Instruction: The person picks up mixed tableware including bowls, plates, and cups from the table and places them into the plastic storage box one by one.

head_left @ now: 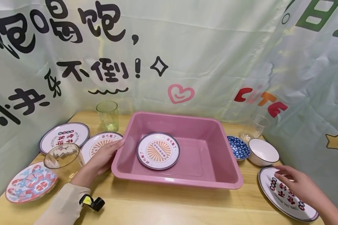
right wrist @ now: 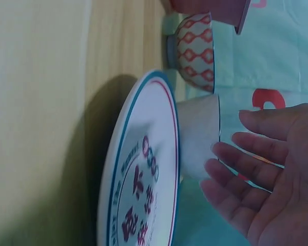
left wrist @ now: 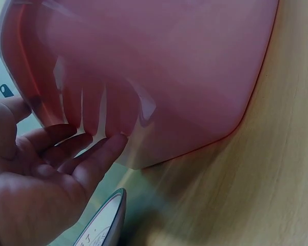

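Observation:
A pink plastic basin stands mid-table with a white plate lying in it, printed with an orange sunburst. My left hand holds the basin's left rim. In the left wrist view, the fingers reach beneath the rim against the outer wall. Over at the right, my right hand hovers above a white dark-rimmed plate with red lettering. Its fingers are spread and relaxed in the right wrist view, holding nothing, near a white bowl.
Left of the basin are two white plates, a patterned plate, an amber glass and a green glass. Right of it stand a blue patterned bowl and a clear glass. A printed cloth hangs behind.

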Demonstrator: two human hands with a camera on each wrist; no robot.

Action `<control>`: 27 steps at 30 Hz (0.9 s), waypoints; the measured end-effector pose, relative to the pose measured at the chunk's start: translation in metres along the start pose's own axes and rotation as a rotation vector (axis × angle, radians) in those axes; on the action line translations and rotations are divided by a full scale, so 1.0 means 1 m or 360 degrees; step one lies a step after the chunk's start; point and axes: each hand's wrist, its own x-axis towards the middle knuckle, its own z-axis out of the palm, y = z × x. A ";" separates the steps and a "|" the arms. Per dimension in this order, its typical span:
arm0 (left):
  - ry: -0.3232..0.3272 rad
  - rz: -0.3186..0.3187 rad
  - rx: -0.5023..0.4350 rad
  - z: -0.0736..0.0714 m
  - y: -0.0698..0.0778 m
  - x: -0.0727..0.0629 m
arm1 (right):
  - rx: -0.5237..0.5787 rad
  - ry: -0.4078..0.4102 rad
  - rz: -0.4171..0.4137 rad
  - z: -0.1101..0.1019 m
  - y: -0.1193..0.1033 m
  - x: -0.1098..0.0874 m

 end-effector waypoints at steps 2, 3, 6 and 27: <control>0.0003 0.0000 -0.0002 0.000 -0.001 0.000 | -0.0022 -0.0017 0.0026 0.000 0.004 0.000; 0.0003 0.0001 -0.0002 0.000 -0.001 0.001 | -0.0042 -0.0020 0.0032 0.000 0.006 0.000; 0.0002 0.0009 0.0000 -0.001 -0.001 0.001 | -0.0095 -0.0036 0.0068 -0.001 0.013 0.001; 0.0034 -0.0013 0.0011 -0.001 -0.003 0.003 | -0.0253 -0.0295 0.0160 -0.004 0.054 0.026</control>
